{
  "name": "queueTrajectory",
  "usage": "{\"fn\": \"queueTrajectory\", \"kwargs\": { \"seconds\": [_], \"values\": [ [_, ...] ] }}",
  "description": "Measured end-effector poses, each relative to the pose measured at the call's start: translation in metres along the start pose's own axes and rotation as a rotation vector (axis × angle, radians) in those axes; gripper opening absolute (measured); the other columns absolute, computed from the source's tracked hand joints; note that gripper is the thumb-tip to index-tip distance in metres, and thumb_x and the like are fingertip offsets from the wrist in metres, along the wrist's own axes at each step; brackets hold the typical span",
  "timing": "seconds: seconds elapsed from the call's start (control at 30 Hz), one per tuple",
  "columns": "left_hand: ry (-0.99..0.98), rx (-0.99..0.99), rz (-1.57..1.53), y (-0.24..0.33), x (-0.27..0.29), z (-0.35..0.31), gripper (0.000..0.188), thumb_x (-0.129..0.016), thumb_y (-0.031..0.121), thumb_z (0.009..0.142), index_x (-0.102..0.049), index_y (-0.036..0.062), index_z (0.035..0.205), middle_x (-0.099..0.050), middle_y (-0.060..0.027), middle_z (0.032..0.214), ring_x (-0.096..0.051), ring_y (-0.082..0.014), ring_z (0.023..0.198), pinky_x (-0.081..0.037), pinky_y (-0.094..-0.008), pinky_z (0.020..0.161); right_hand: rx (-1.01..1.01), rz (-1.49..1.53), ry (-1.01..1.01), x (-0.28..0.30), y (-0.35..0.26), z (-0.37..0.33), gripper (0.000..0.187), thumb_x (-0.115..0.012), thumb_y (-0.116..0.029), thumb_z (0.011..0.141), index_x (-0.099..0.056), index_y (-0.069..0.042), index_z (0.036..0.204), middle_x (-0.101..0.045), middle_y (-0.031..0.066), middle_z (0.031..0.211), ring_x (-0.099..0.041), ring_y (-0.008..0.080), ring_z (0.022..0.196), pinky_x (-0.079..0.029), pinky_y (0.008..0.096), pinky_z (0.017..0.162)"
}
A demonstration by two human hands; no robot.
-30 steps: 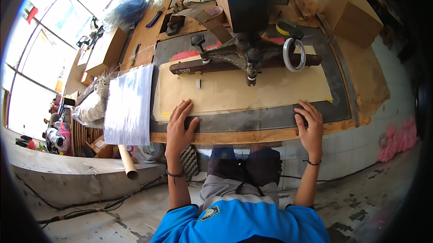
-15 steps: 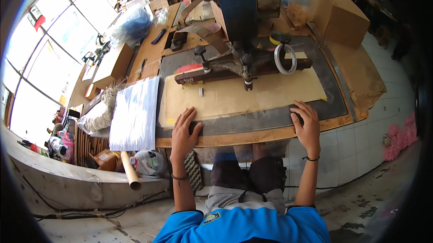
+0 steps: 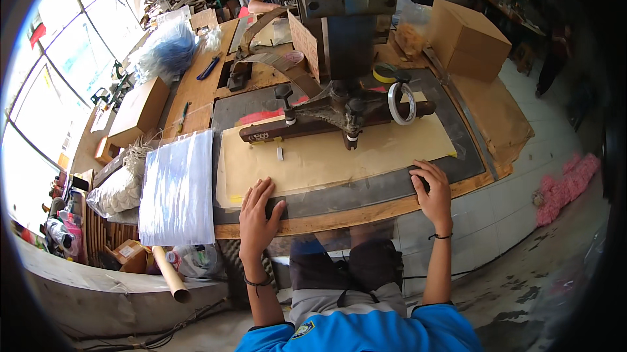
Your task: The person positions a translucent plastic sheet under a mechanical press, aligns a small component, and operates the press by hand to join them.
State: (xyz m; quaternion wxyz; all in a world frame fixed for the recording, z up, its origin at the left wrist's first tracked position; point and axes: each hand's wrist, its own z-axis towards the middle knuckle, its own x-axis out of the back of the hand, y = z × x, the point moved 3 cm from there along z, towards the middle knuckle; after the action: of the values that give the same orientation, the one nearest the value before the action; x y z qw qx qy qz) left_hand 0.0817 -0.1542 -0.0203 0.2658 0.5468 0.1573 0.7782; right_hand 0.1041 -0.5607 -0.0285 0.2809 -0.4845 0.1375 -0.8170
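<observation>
My left hand (image 3: 260, 218) lies flat at the near left corner of a pale yellow sheet (image 3: 313, 170), fingers stretched out and thumb apart. Toward the right, my right hand (image 3: 432, 192) rests on the dark grey mat (image 3: 366, 200), its fingers loosely bent and spread. Neither hand holds anything. A transparent film seems to cover the sheet, but its extent is hard to make out. Across the sheet's far part sits a dark metal bar (image 3: 307, 125) under the press head (image 3: 341, 105). A small pale piece (image 3: 280, 153) is on the sheet before the bar.
Transparent plastic sleeves (image 3: 175, 189) are stacked left of the mat. A metallic tape roll (image 3: 401, 104) hangs on the press. Cardboard boxes (image 3: 467, 38) stand at the back right. A blue-handled cutter (image 3: 208, 68) lies farther left. A co-worker's arm (image 3: 262, 6) shows behind the press.
The whole view has shifted, so the bench appears lower and farther left. Both hands keep nearly the same places beside the yellow sheet. More of the co-worker behind the press shows now.
</observation>
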Motion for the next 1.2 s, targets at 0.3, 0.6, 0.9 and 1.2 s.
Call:
{"fn": "queueTrajectory", "kwargs": {
  "seconds": [0.3, 0.6, 0.9, 1.2],
  "values": [
    [0.023, -0.019, 0.006, -0.002, 0.005, -0.004, 0.046, -0.069, 0.026, 0.095, -0.063, -0.0008, 0.131, -0.06, -0.0151, 0.144, -0.049, -0.0362, 0.14, -0.033, -0.0482, 0.121, 0.006, 0.007, 0.014, -0.004, -0.006, 0.002, 0.022, -0.064, -0.024, 0.101, -0.073, -0.004, 0.102, -0.072, 0.0102, 0.124, -0.061, 0.0335, 0.125, -0.045, 0.0462, 0.107],
    [0.05, -0.042, 0.029, 0.007, 0.004, -0.001, 0.041, -0.073, 0.026, 0.092, -0.069, 0.0111, 0.13, -0.06, -0.0152, 0.143, -0.049, -0.0391, 0.139, -0.037, -0.0481, 0.117, -0.024, -0.008, 0.026, -0.005, -0.003, 0.0, 0.021, -0.065, -0.025, 0.101, -0.073, -0.005, 0.102, -0.072, 0.0095, 0.125, -0.062, 0.0319, 0.124, -0.046, 0.0443, 0.106],
    [0.045, -0.039, 0.104, 0.006, -0.001, -0.004, 0.033, -0.072, 0.03, 0.092, -0.075, 0.017, 0.123, -0.059, -0.0152, 0.142, -0.049, -0.0386, 0.138, -0.035, -0.0496, 0.118, 0.015, -0.006, -0.042, -0.004, -0.018, 0.013, 0.023, -0.066, -0.025, 0.1, -0.072, -0.005, 0.111, -0.068, 0.0113, 0.132, -0.056, 0.0333, 0.131, -0.039, 0.048, 0.112],
    [0.046, -0.066, 0.083, 0.008, 0.002, -0.001, 0.033, -0.071, 0.03, 0.094, -0.074, 0.0165, 0.124, -0.058, -0.0153, 0.142, -0.049, -0.0387, 0.138, -0.036, -0.0497, 0.117, 0.278, -0.194, -0.367, -0.071, -0.077, 0.022, 0.06, -0.048, -0.054, 0.104, -0.051, -0.017, 0.151, -0.041, 0.0148, 0.161, -0.035, 0.0354, 0.151, -0.018, 0.0599, 0.124]
  ]
}}
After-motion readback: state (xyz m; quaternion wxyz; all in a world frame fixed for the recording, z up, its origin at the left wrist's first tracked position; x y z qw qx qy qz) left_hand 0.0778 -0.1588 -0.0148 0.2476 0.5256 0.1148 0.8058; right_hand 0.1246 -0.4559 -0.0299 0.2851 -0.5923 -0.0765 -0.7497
